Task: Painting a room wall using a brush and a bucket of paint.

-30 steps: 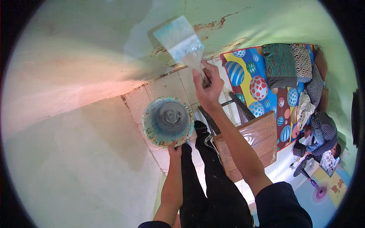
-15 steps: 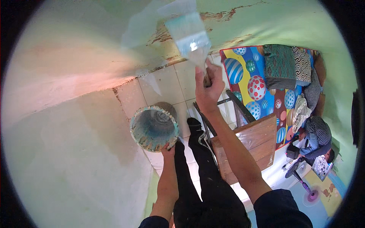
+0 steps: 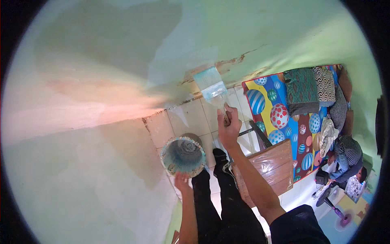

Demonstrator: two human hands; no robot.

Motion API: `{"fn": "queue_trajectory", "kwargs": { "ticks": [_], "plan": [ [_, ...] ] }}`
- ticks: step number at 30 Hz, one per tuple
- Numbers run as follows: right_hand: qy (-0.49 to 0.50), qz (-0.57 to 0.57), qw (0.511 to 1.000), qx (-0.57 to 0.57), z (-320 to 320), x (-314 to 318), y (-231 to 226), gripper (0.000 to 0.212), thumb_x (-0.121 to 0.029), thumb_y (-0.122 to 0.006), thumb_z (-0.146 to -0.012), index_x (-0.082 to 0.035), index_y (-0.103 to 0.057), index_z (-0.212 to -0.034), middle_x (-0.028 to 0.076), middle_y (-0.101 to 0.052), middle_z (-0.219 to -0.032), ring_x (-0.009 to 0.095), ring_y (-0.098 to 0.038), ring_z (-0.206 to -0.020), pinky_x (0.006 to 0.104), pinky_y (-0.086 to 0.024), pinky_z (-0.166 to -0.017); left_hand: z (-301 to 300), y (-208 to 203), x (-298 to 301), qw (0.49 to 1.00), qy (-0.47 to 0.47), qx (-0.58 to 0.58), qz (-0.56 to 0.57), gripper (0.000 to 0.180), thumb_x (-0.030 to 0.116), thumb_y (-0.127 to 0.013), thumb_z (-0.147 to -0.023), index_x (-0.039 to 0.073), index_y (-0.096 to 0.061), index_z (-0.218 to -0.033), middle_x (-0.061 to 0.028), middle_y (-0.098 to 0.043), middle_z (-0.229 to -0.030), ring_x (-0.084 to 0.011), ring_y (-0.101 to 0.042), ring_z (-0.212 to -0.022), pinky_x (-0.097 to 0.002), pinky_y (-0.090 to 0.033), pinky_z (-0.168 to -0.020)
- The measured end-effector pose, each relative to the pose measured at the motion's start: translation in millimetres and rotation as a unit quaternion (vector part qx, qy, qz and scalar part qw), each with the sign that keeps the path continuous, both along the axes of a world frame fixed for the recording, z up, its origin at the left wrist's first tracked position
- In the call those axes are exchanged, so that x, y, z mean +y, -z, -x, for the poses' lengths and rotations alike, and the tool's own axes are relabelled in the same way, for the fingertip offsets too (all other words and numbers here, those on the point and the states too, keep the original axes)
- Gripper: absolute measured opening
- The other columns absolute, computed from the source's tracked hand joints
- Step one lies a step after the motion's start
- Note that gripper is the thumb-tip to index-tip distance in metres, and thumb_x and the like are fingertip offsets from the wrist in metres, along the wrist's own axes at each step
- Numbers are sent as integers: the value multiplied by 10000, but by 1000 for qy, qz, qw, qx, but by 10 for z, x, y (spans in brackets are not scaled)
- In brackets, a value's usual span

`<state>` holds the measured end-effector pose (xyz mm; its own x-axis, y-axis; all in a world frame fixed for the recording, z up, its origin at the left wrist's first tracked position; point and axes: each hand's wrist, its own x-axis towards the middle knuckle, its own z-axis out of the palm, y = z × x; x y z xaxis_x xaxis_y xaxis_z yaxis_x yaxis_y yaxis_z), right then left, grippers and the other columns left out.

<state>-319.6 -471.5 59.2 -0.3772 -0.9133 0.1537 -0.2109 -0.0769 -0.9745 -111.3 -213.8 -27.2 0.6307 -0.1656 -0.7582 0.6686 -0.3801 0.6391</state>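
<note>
A wide paintbrush (image 3: 211, 86) with pale blue-stained bristles is held upright by its handle in my right hand (image 3: 230, 129), fingers closed round it. The bristles overlap the pale green wall (image 3: 260, 30) in the picture; I cannot tell whether they touch it. Lower left, a paint-crusted bucket (image 3: 183, 152) has its mouth toward me, its inside stained grey-blue. My left hand (image 3: 182, 181) grips the bucket's near rim, the fingers partly blurred.
A wooden table (image 3: 266, 168) with dark legs stands by my right arm. Beyond it lies a ball-patterned mattress (image 3: 280, 116) with pillows (image 3: 300, 91). A person (image 3: 347, 154) sits at the far right, near a purple fan (image 3: 344, 218). Brown peeling marks the wall's base above white floor tiles (image 3: 189, 118).
The view has shifted, so the room sits lower and further right. My right hand and the paintbrush have come down from higher up the wall. The left hand stays at the bucket rim.
</note>
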Motion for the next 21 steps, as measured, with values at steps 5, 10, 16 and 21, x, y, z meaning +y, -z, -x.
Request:
{"fn": "queue_trajectory", "kwargs": {
  "ticks": [5, 10, 16, 21],
  "plan": [
    [24, 155, 987, -33, -19, -512, -1054, 284, -62, -654, -864, 44, -546, -1104, 75, -597, -722, 84, -479, -562, 224, -402, -508, 300, -2961, -1801, 871, 265, -259, 323, 372, 247, -518, -940, -7, -498, -1211, -161, -548, -1219, -320, -546, -1123, -439, -417, -999],
    [9, 105, 994, -29, -170, -665, -1064, 258, -100, -668, -852, 32, -579, -1055, 111, -612, -691, 120, -486, -493, 252, -417, -487, 978, -4727, -2133, 588, 313, -269, 696, 454, 225, -581, -886, 105, -459, -1306, -119, -417, -1351, -326, -373, -1245, -463, -282, -1102],
    [-30, -70, 997, -25, 77, -152, -172, 226, -68, -621, -894, 36, -543, -1078, 30, -571, -724, 24, -448, -634, 197, -383, -540, 1896, -5033, -2136, 761, 133, -110, 625, 251, 77, -633, -858, 127, -637, -1104, -38, -659, -1116, -218, -571, -1107, -369, -353, -1077],
    [19, 74, 990, -120, -125, -242, -793, 290, -111, -672, -849, 39, -575, -1077, 120, -643, -739, 129, -516, -506, 261, -428, -481, 2063, -5377, -1886, 835, 26, 61, 546, 188, 62, -646, -842, 126, -675, -1017, 5, -689, -1057, -166, -566, -1135, -354, -359, -1075]
  ]
}}
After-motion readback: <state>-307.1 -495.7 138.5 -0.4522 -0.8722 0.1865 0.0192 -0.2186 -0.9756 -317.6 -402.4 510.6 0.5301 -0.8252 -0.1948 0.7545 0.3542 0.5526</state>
